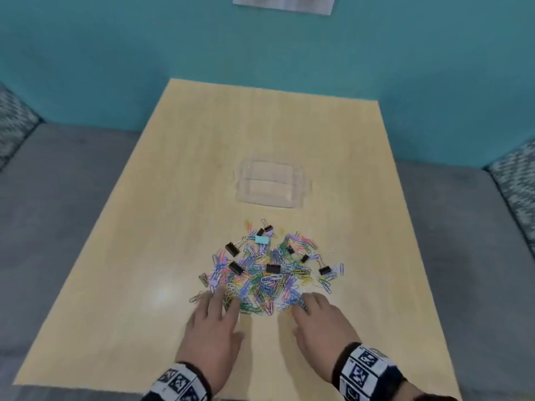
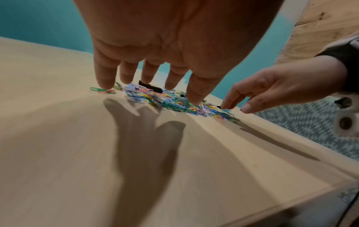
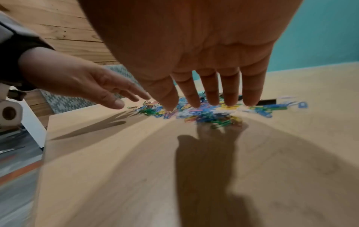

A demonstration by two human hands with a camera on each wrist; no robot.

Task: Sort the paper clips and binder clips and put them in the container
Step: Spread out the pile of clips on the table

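Observation:
A heap of coloured paper clips [image 1: 269, 273] lies in the middle of the wooden table [image 1: 179, 175], with several black binder clips [image 1: 273, 268] and one light blue binder clip [image 1: 262, 240] mixed in. Beyond the heap stands a clear plastic container [image 1: 272, 183] with nothing in it. My left hand [image 1: 214, 316] hovers at the heap's near left edge, fingers spread and straight [image 2: 147, 79]. My right hand [image 1: 315, 316] reaches the near right edge, fingers extended over the clips [image 3: 211, 98]. Neither hand holds anything.
A grey couch seat [image 1: 66, 204] surrounds the table on both sides, with patterned cushions [image 1: 518, 186] at the far corners. A teal wall [image 1: 260, 50] stands behind the table.

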